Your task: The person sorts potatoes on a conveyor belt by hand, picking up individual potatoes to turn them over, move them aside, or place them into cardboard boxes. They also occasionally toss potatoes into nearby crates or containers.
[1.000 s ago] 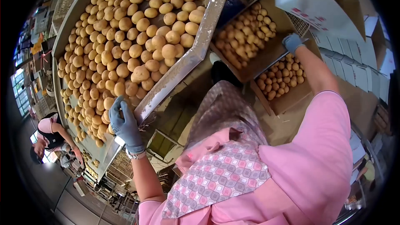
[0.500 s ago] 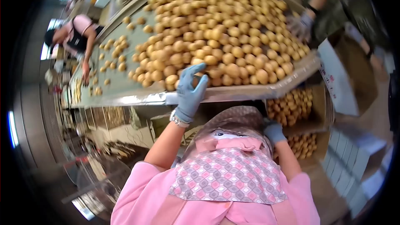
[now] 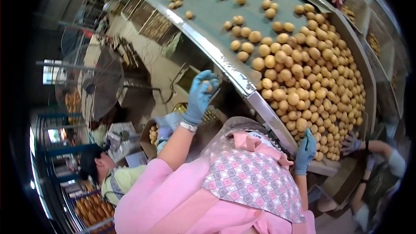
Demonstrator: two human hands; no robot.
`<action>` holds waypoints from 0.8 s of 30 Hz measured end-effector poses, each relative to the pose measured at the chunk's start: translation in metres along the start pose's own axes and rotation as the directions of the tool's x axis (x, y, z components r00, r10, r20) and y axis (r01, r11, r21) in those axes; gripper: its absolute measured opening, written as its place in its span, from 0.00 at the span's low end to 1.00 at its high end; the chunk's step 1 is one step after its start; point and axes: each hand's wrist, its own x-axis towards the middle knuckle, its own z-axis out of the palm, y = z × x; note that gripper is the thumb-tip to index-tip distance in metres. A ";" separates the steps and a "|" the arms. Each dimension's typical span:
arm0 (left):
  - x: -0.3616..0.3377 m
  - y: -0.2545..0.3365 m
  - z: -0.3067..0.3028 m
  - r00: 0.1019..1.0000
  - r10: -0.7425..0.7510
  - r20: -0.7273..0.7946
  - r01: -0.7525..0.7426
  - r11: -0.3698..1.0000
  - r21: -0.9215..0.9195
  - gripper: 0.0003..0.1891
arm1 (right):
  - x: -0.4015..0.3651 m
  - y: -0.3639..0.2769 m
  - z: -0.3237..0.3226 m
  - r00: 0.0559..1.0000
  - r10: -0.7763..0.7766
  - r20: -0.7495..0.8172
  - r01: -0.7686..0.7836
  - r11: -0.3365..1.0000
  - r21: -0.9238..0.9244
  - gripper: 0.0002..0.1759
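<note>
My left hand (image 3: 200, 99), in a blue glove, is raised away from the table over the floor side. Its fingers are curled round a yellow-brown round fruit (image 3: 209, 87), partly covered by them. Also gloved in blue, my right hand (image 3: 306, 151) is at the near edge of the sorting table (image 3: 236, 76), fingers stretched upward beside the heap of round yellow-brown fruit (image 3: 318, 91). No fruit shows in its palm. One larger fruit (image 3: 301, 124) lies just beyond its fingertips.
A co-worker's gloved hand (image 3: 350, 144) rests at the heap's right end. Another person (image 3: 123, 177) in a dark cap is at lower left, close to my left arm. A large fan (image 3: 89, 89) stands behind. Crates (image 3: 157, 27) of fruit sit beyond the table.
My view has swung left. My left hand has moved from over the heap to off the table, with a fruit now visible in it. My right hand has risen from below to the table edge.
</note>
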 end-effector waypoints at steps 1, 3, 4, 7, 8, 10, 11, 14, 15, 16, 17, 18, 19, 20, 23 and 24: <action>0.009 -0.008 -0.048 0.992 -0.005 -0.127 0.009 0.999 0.035 0.25 | -0.001 0.000 -0.002 1.000 -0.007 0.012 0.007 1.000 0.001 0.18; 0.029 -0.026 -0.131 0.946 -0.025 -0.323 0.054 0.995 0.082 0.24 | 0.001 -0.002 -0.001 1.000 -0.007 0.005 0.007 1.000 -0.004 0.18; 0.040 -0.033 -0.157 0.919 -0.043 -0.393 0.087 0.992 0.093 0.23 | 0.002 -0.001 0.001 1.000 0.001 0.010 -0.001 1.000 0.004 0.18; 0.089 -0.041 -0.226 0.907 0.137 -0.398 0.234 0.623 0.746 0.27 | 0.000 -0.004 -0.006 0.999 0.028 0.040 -0.027 0.999 -0.022 0.18; 0.104 -0.034 -0.199 0.864 0.274 -0.422 0.125 0.696 0.707 0.31 | 0.001 -0.005 -0.006 0.999 0.035 0.028 -0.034 0.999 -0.036 0.18; 0.123 -0.008 -0.125 0.806 0.540 -0.241 -0.130 0.559 0.819 0.32 | -0.001 -0.006 -0.003 1.000 0.029 0.004 -0.029 0.999 -0.038 0.18; 0.127 0.009 -0.078 0.749 0.650 -0.125 -0.265 0.467 0.844 0.33 | -0.002 -0.002 -0.002 0.998 0.066 0.015 -0.065 0.995 -0.074 0.18; 0.109 0.041 0.061 0.665 0.662 0.345 -0.553 0.126 0.824 0.32 | -0.002 -0.011 -0.002 0.996 0.075 -0.045 -0.082 0.985 -0.153 0.18; 0.106 0.033 0.096 0.684 0.589 0.431 -0.645 0.212 0.734 0.32 | -0.004 -0.012 -0.002 0.995 0.073 -0.068 -0.083 0.984 -0.160 0.18; 0.102 0.025 0.129 0.683 0.509 0.524 -0.713 0.306 0.631 0.32 | -0.006 -0.010 -0.003 0.993 0.076 -0.094 -0.090 0.982 -0.165 0.18; 0.092 0.021 0.158 0.634 0.371 0.679 -0.773 0.348 0.531 0.31 | -0.007 -0.009 0.000 0.989 0.083 -0.125 -0.103 0.980 -0.168 0.18; 0.083 0.014 0.182 0.540 0.220 0.812 -0.808 0.405 0.428 0.31 | -0.007 -0.009 0.005 0.983 0.060 -0.174 -0.093 0.978 -0.186 0.18; 0.077 -0.004 0.205 0.427 0.166 0.889 -0.840 0.438 0.321 0.30 | -0.007 -0.007 0.007 0.974 0.051 -0.219 -0.099 0.972 -0.214 0.17; 0.068 -0.023 0.220 0.298 0.110 0.948 -0.843 0.495 0.208 0.29 | -0.014 -0.006 0.006 0.963 0.057 -0.263 -0.126 0.959 -0.252 0.17; 0.038 -0.069 0.246 -0.141 -0.048 0.989 -0.854 0.512 -0.097 0.29 | -0.029 -0.012 0.012 0.835 0.200 -0.513 -0.322 0.933 -0.160 0.17; 0.030 -0.079 0.253 -0.226 -0.102 0.969 -0.845 0.515 -0.143 0.30 | -0.032 -0.021 0.013 0.773 0.232 -0.591 -0.336 0.939 -0.071 0.17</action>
